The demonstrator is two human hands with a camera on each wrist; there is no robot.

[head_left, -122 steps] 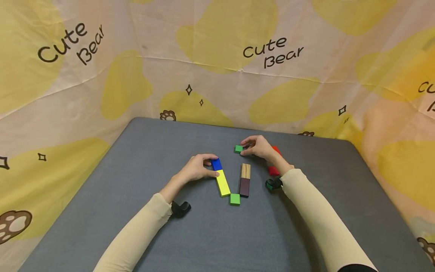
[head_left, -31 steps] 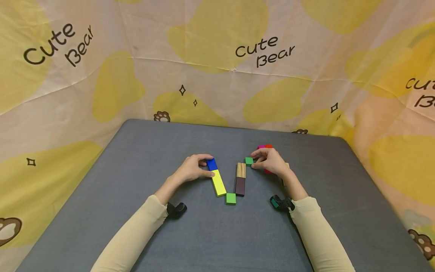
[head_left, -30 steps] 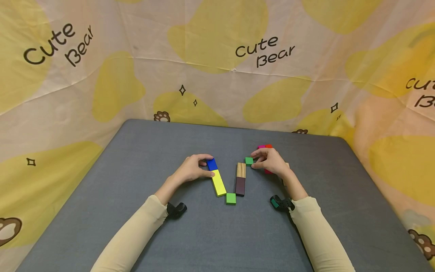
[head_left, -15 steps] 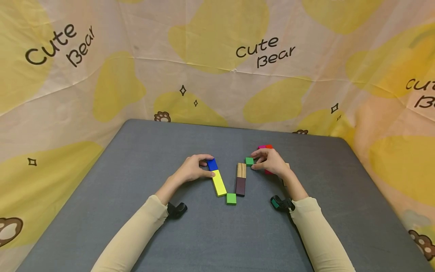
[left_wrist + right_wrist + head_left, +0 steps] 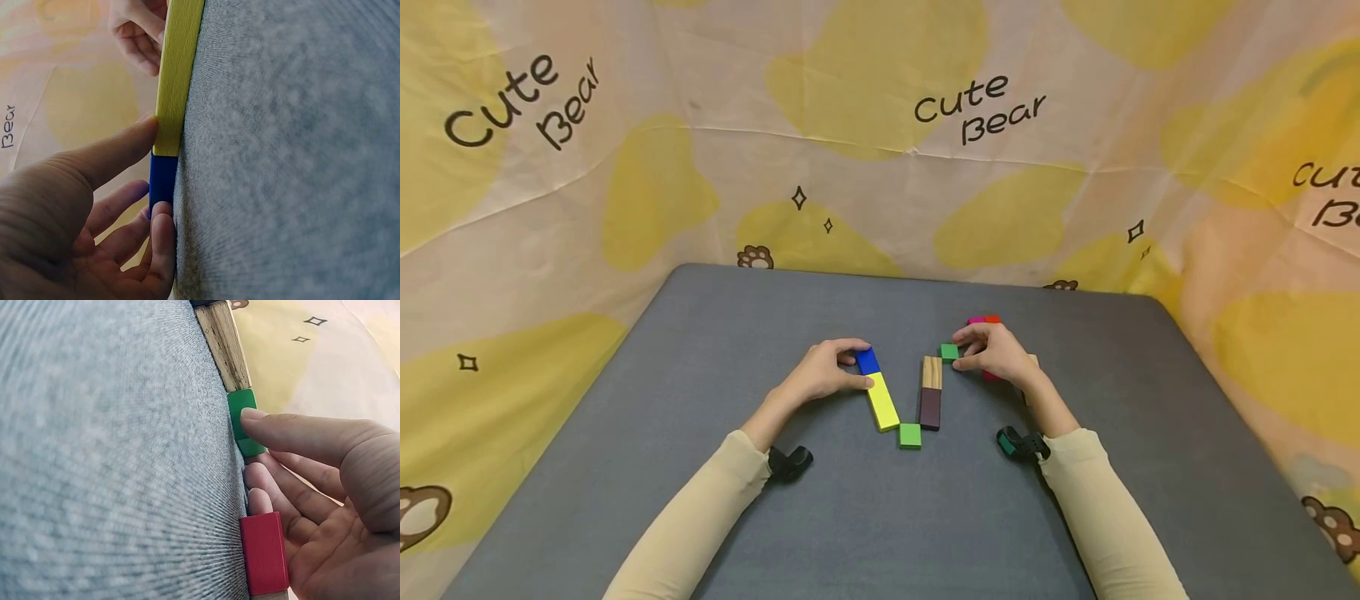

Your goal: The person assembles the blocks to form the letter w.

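The dark green block is pinched between the thumb and fingers of the right hand and lies on the table at the far right corner of the bare wood block, apparently touching it. For a clean join, it is best kept flat and nudged lightly, so that the bare wood block and the dark purple block are not pushed askew. The blue block is held at its far end by the fingers of the left hand, with the thumb against the yellow block; steady, even pressure is advised there. The light green block is left untouched at the foot of both columns. Compared with the earliest frame, the dark green block has been brought nearer and rightward, from beyond the bare wood block, while the left hand's hold is unchanged.
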